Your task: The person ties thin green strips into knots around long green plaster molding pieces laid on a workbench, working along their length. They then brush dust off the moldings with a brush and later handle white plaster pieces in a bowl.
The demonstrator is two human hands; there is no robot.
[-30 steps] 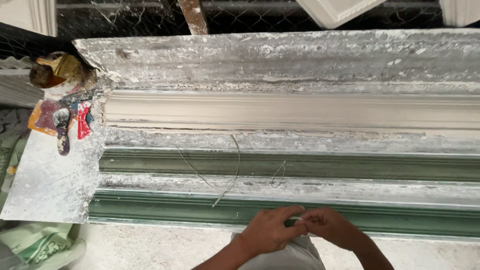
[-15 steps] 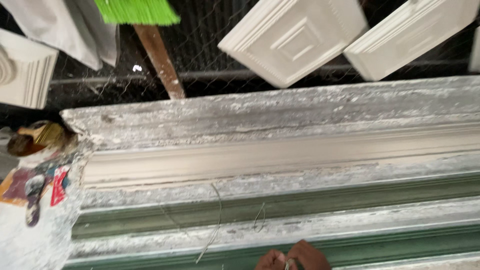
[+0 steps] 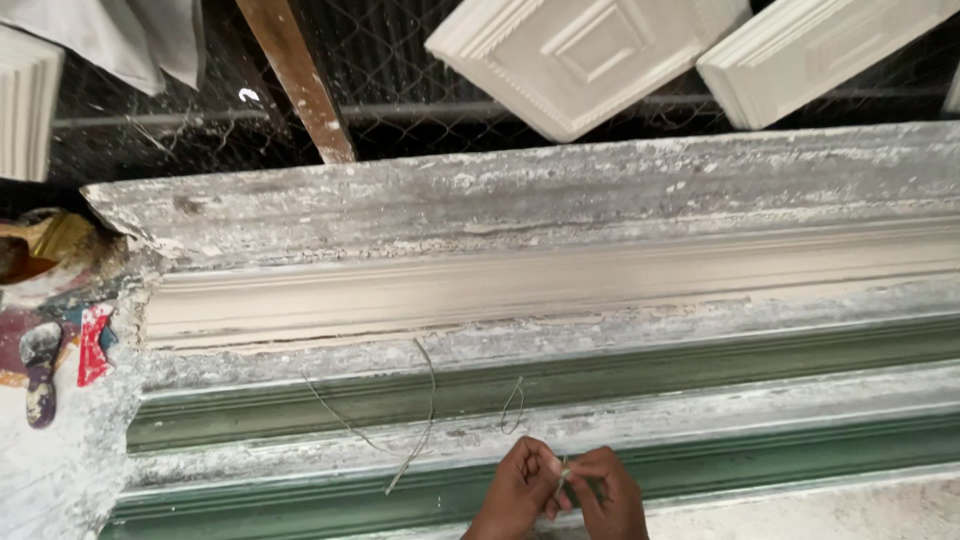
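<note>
Two bare hands at the bottom edge of the view, left hand (image 3: pixel 515 490), right hand (image 3: pixel 610 495) — no gloves, no rings or watch visible, wrists uncovered, no sleeve showing — forearms cut off by the frame.

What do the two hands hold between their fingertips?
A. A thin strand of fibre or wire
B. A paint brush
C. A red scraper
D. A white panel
A: both the left hand and the right hand pinch a thin strand above the green mould.
</note>
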